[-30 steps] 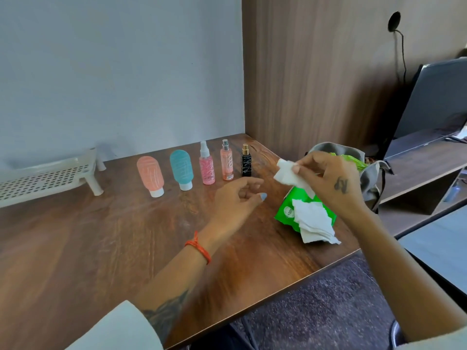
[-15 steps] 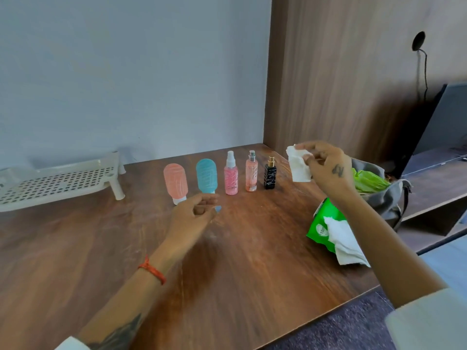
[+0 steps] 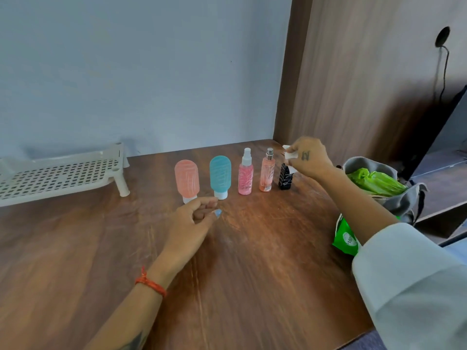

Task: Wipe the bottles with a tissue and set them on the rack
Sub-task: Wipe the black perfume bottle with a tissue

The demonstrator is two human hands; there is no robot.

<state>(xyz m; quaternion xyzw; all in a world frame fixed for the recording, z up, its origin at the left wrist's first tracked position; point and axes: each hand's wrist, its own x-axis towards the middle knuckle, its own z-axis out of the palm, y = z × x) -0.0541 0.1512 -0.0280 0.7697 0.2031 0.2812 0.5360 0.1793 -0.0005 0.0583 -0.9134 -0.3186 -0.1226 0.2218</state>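
Several bottles stand in a row on the wooden table (image 3: pixel 252 261): a salmon squeeze bottle (image 3: pixel 187 179), a teal squeeze bottle (image 3: pixel 220 175), a pink spray bottle (image 3: pixel 245 174), a peach spray bottle (image 3: pixel 267 171) and a small black bottle (image 3: pixel 285 178). My right hand (image 3: pixel 309 160) holds a white tissue (image 3: pixel 288 153) just above the black bottle, covering its top. My left hand (image 3: pixel 194 223) hovers in front of the squeeze bottles, fingers loosely curled, holding nothing. The white perforated rack (image 3: pixel 58 176) stands at the far left.
A green tissue pack (image 3: pixel 346 238) lies at the table's right edge, partly behind my right sleeve. A grey bag (image 3: pixel 404 200) with green contents sits beyond it. A wood panel wall rises at the right, a pale wall behind the bottles.
My right hand has carried the tissue left and down from above the pack to the black bottle's top. My left hand has stayed in front of the squeeze bottles.
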